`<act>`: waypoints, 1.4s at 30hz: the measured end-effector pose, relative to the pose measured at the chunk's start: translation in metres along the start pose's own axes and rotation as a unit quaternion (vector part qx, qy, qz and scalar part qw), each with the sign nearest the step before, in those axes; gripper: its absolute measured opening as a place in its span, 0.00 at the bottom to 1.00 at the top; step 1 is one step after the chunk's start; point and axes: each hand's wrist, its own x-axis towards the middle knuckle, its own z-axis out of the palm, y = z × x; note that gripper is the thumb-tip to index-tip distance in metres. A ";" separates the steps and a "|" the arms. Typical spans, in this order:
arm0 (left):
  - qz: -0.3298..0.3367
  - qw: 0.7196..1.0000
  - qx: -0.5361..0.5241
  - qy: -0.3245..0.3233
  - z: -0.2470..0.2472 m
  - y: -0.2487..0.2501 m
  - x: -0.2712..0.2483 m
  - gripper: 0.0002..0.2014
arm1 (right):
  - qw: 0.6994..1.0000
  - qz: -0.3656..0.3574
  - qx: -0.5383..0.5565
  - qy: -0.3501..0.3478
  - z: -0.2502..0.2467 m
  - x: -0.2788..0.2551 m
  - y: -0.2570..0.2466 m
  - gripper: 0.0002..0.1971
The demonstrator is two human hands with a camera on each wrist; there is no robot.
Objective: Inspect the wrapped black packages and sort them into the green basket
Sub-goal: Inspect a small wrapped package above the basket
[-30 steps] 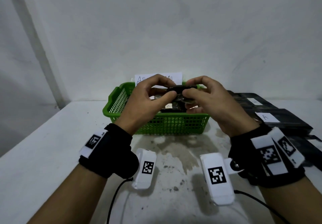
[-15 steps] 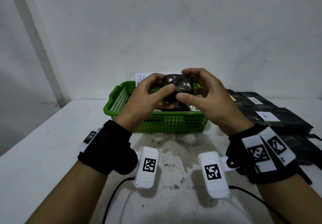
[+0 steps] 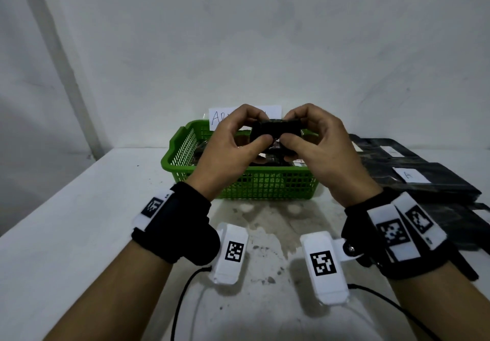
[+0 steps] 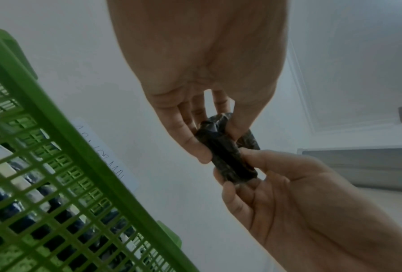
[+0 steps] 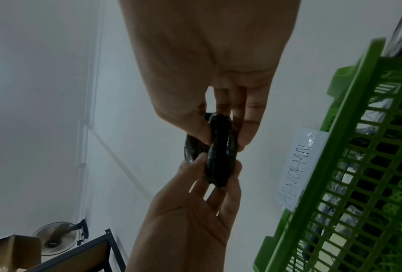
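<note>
A small black wrapped package (image 3: 275, 132) is held in the air over the green basket (image 3: 172, 152). My left hand (image 3: 258, 128) pinches its left end between thumb and fingers. My right hand (image 3: 291, 128) pinches the right end the same way. In the left wrist view the package (image 4: 225, 156) looks crinkled and glossy between my left hand (image 4: 218, 139) and the right hand (image 4: 288, 193). From the right wrist, the package (image 5: 221, 150) is edge-on in my right hand (image 5: 222, 128), with the left hand (image 5: 190, 202) below it.
Dark packages (image 3: 201, 152) lie inside the basket, and a white paper label (image 5: 297, 169) reading ABNORMAL stands behind it. Flat black bags with white labels (image 3: 424, 179) cover the table on the right. The stained white table (image 3: 265, 221) reaches the wall behind.
Half a second ago the package was raised with its broad face towards me. Both hands have since lowered it a little and turned it back edge-on over the basket.
</note>
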 end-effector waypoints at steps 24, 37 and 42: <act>-0.041 0.997 -0.063 -0.010 -0.003 0.004 -0.001 0.10 | 0.997 0.019 0.069 0.019 -0.004 0.004 0.001 0.07; 0.015 0.998 -0.034 -0.054 -0.006 0.009 -0.004 0.32 | 0.989 0.072 0.124 0.038 -0.005 0.003 -0.001 0.07; 0.010 0.999 -0.029 -0.039 -0.008 0.008 -0.004 0.31 | 0.988 0.086 0.121 0.032 -0.006 0.003 -0.001 0.09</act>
